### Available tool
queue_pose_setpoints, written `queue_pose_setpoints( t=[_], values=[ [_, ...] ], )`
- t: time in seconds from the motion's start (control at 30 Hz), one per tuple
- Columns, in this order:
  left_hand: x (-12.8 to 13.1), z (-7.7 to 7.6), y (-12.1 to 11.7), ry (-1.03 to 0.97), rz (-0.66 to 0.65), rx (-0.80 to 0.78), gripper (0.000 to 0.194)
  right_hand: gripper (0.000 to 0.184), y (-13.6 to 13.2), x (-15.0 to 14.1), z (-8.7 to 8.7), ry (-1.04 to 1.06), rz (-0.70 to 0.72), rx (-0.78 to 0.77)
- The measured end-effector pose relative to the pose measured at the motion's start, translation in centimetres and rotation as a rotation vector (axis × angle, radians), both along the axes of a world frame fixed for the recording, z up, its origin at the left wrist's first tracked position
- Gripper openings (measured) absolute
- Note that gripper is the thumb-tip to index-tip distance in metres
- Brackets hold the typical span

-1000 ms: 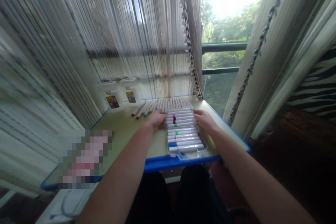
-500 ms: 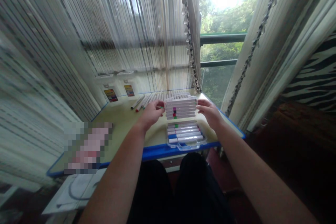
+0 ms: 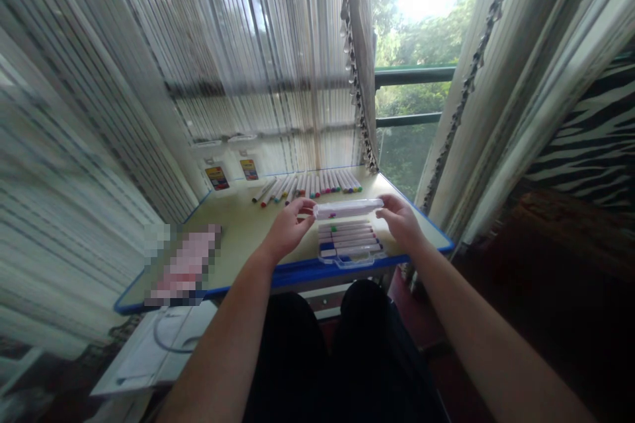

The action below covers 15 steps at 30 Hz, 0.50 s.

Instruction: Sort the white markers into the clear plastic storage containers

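My left hand (image 3: 294,225) grips the left end of a clear plastic tray of markers (image 3: 350,209), fingers closed on its edge. At the right end, my right hand (image 3: 399,218) pinches the same tray between thumb and fingers. The tray is seen nearly edge-on, and most of the markers in it are hidden. Just below it, on the table's front edge, lies an open clear marker case (image 3: 353,262) with a handle. Several white markers (image 3: 350,240) lie side by side in it. Whether tray and case are joined I cannot tell.
Several loose markers (image 3: 325,183) lie in a row behind the tray. Two clear cases with labels (image 3: 217,177) stand at the back left. A pixelated pink item (image 3: 186,261) lies on the left of the blue-edged table (image 3: 243,238). Curtains and a window stand behind.
The tray between my hands has tipped from upright, its markers facing me, to nearly edge-on. The loose markers behind it show more fully. The view has shifted slightly.
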State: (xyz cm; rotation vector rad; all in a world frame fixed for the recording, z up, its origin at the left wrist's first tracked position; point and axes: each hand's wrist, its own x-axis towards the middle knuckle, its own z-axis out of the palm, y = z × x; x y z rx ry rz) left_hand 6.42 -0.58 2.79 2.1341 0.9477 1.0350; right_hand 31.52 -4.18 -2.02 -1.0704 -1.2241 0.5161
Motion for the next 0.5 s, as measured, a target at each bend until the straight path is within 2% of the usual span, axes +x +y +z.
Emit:
queue_pose_setpoints(
  t=[0.2, 0.33, 0.5],
  values=[
    [-0.4, -1.2, -2.4, 0.088, 0.011, 0.174, 0.021, 0.020, -2.3, 0.0, -0.5, -0.189, -0.026, -0.027],
    [-0.5, -2.4, -3.1, 0.170, 0.037, 0.289, 0.023, 0.025, -3.3, -0.2, -0.8, -0.416, -0.059, 0.031],
    [-0.5, -3.1, -3.6, 0.229, 0.088, 0.316, 0.026, 0.028, -3.8, -0.5, -0.8, -0.584, -0.052, 0.091]
  ],
)
